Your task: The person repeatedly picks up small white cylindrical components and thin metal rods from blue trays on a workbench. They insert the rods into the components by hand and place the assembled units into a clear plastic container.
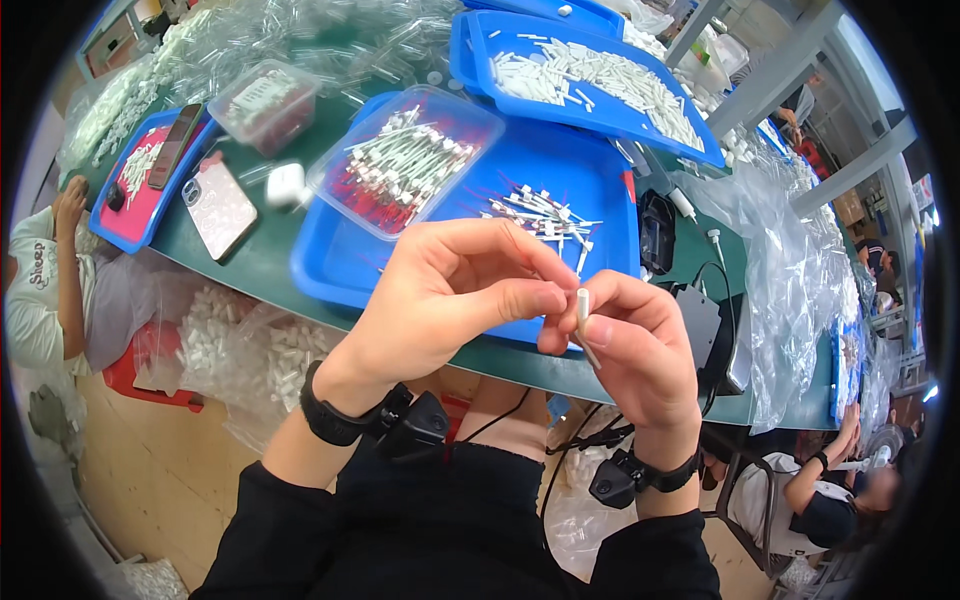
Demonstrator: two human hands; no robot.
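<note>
My right hand (648,345) pinches a small white tube (583,303) between thumb and fingers; its lower end slants down past the thumb. Close beside it, my left hand (435,295) has thumb and index finger pressed together at the tube. What that pinch holds, if anything, is too small to make out. Both hands are above the near edge of a blue tray (330,265). In this tray, beyond my fingers, lies a loose pile of thin white parts with red wires (545,215). A clear plastic box (335,195) of similar wired parts stands to the left of the pile.
Behind is another blue tray (640,75) of short white tubes. To the left are a phone (218,212), a white case (287,185), a lidded clear box (262,105) and a pink-lined tray (140,215). Plastic bags (790,300) hang at right. Co-workers sit at both sides.
</note>
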